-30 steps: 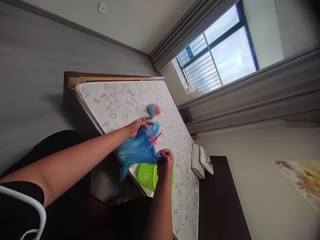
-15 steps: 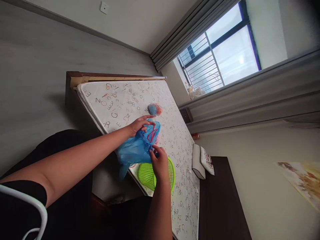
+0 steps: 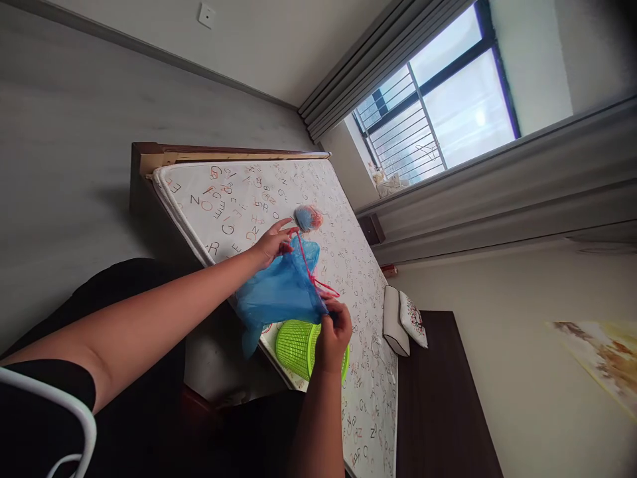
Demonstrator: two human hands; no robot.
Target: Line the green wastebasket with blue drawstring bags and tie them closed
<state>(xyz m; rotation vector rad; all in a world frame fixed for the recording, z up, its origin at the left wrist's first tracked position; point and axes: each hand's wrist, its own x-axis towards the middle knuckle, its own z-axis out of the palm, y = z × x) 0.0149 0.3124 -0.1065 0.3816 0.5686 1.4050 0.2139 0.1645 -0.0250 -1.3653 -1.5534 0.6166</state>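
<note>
Over the near edge of a bed mattress point(image 3: 229, 219), printed with scattered letters, you stretch a thin blue plastic bag point(image 3: 279, 289) between your two hands; the whole view is turned on its side. Your left hand point(image 3: 273, 245) pinches a red drawstring point(image 3: 305, 255) near the bag's mouth, between thumb and fingers, with one finger pointing out straight. Your right hand point(image 3: 332, 338) pinches the opposite side of the bag's mouth, fingers curled in. Between your hands the drawstring runs slack along the mouth and ends in a loose loop near your right hand. The bag's closed end droops toward you, past the mattress edge.

Just beside your right wrist, and partly hidden by it, a lime-green mesh basket point(image 3: 293, 348) stands on the mattress. Close beyond your left fingertips lies a rounded bundle point(image 3: 308, 218), blue on one side and pinkish red on the other; what it is made of is hard to tell. Farther off, a pale bolster point(image 3: 395, 322) and a patterned cushion point(image 3: 412, 320) rest against a dark headboard point(image 3: 438, 398). Grey curtains point(image 3: 522, 186) flank a bright window point(image 3: 462, 99).
</note>
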